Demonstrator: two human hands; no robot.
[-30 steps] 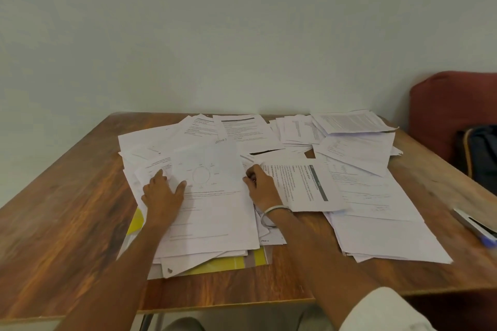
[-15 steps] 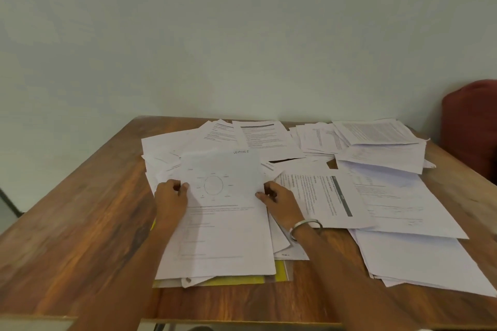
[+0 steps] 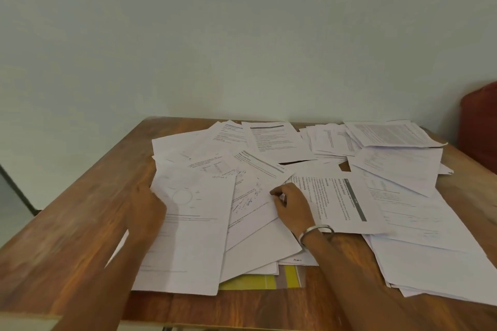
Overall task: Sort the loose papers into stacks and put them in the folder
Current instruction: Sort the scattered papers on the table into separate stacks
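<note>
Yellow plastic of the folder (image 3: 252,282) shows as a strip just nearer us than both hands, its long edge running left to right under the heap, and this is the relation our coming move turns on: the folder is buried, so the papers (image 3: 271,142) must come off it before anything can go in. Our left hand (image 3: 147,203) grips the left edge of the top sheet (image 3: 188,228), the one with the circle drawing; this sheet's long axis runs away from us, from the near bench (image 3: 80,209) edge toward the wall, and it lies between the two hands. Our right hand (image 3: 291,205) rests with curled fingers on the scribbled sheet (image 3: 250,204) just to the right of it, seemingly pinching its edge, though we cannot be sure of the pinch. The left hand is the nearer to the circle sheet and, we judge, the one to draw it clear. More sheets fan out beyond both hands and well off to the right of the right hand, in loose overlapping layers, none squared into a stack yet. We judge the sorting barely begun. The risk is that sliding one sheet drags its neighbours.
</note>
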